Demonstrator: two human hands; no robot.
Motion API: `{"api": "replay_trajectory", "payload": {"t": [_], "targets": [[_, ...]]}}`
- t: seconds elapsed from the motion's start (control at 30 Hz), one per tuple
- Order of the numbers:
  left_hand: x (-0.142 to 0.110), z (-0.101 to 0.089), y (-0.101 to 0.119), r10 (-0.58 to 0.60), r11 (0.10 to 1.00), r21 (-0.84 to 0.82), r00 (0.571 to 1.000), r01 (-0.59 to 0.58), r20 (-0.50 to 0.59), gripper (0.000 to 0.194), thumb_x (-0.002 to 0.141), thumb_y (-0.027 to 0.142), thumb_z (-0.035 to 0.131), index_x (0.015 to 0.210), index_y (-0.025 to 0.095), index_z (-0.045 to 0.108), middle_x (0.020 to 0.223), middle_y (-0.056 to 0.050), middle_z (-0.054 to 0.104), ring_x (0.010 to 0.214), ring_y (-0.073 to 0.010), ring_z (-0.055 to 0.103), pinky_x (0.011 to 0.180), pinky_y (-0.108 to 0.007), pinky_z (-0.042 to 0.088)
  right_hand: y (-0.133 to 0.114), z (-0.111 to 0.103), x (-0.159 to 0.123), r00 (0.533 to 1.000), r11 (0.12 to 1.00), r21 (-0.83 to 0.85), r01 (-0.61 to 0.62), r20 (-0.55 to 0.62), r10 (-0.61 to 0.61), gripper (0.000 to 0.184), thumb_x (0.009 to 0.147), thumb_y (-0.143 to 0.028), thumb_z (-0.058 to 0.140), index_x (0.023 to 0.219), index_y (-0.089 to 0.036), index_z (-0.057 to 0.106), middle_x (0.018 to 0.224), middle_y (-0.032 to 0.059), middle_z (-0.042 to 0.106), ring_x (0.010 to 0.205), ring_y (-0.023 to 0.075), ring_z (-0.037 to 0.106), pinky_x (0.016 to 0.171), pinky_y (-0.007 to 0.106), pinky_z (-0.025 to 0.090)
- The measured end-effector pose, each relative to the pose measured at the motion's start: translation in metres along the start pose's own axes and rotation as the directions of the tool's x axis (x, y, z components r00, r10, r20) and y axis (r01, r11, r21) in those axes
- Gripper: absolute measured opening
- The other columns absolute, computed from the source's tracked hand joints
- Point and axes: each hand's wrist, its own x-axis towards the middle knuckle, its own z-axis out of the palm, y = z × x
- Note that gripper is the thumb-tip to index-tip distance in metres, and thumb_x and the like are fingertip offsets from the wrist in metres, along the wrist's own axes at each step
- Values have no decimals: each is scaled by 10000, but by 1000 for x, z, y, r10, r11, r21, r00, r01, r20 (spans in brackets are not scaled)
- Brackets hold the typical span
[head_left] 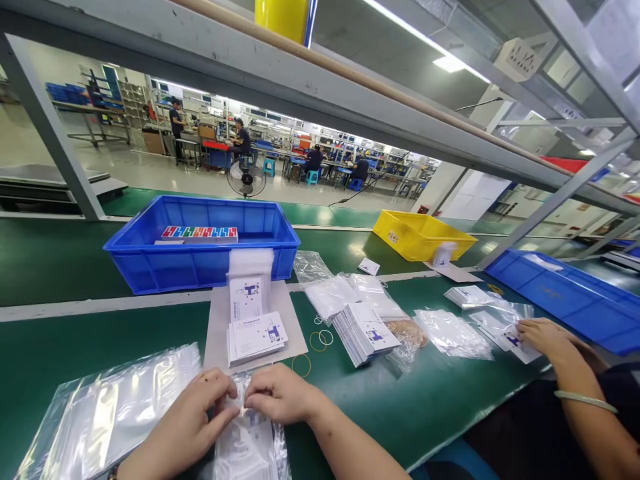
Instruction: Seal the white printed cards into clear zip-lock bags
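At the front of the table, my left hand [207,410] and my right hand [280,392] meet over a clear plastic bag [247,447] with white sheets or cards inside. Both hands have curled fingers, thumb against fingertips, pinching the bag's upper end. Just beyond them, a stack of printed white booklets [257,335] lies on a grey cardboard sheet [295,327]. Behind it, another booklet [246,298] leans upright with translucent bags [251,261] against the blue bin. To the left of my left hand lies a spread pile of empty clear bags [125,407].
A blue bin [200,267] and a yellow bin [425,237] stand at the back. Right of my hands are a booklet stack [367,333], rubber bands [317,341] and bagged packs [333,297]. A co-worker's hands [545,337] handle a bag at right. A shelf beam [300,80] crosses overhead.
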Motion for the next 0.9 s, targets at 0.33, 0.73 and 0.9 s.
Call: {"api": "replay_trajectory", "payload": {"t": [0.33,0.73,0.9], "targets": [[4,-3,2,-215,962,-131,961,239,175,288,766,382,415,561,186,362,585,27,423,585,-135,413,563,-239,322,27,-20,6,824,963,35,-268,-510,247,187,750,-250,522,904,-172,594,868,58,578,734,155,526,696,291,427],[10,8,4,-192,895,-370,964,249,185,171,731,276,500,643,165,596,739,-18,574,715,-155,536,686,-252,410,35,-24,13,583,770,638,-21,-618,527,342,665,-330,618,950,-194,487,755,-5,568,587,130,569,516,263,487],[11,11,-1,-239,791,-542,959,284,154,201,693,336,577,643,148,628,786,-48,613,754,-186,558,692,-276,423,23,-26,7,740,730,678,-89,-445,504,261,641,-348,662,814,-170,581,676,-15,593,441,80,509,437,227,439]]}}
